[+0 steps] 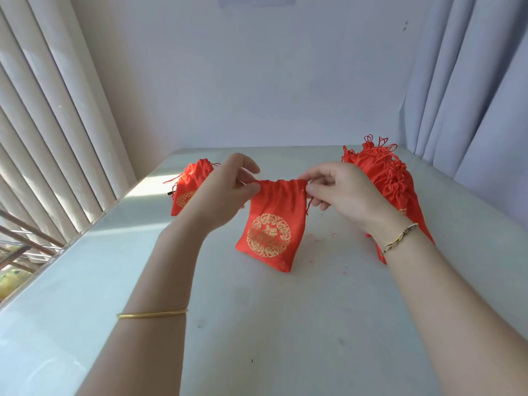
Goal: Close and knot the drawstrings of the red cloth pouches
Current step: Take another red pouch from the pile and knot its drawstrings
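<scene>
Head view: a red pouch (pixel 271 224) hangs over the middle of the tabletop (pixel 285 324), gold emblem facing the camera. Whether its lower edge touches the surface cannot be determined.

- The left hand (pixel 228 190) pinches the left end of the gathered mouth between thumb and index fingers (pixel 253 188).
- The right hand (pixel 340 192) pinches the right end in the same manner. A short drawstring (pixel 309 205) tail hangs just below this grip.

The mouth channel runs left to right, directly between the two pinch points. The body hangs down from it. The mouth appears partly gathered and no knot is visible.

Judgement: closing calls for an outward pull along this left-right axis. The right hand lies nearer the loose tail.

A heap of tied pouches (pixel 383 178) sits toward the far right corner. A smaller group of pouches (pixel 190 187) sits near the left edge.
</scene>
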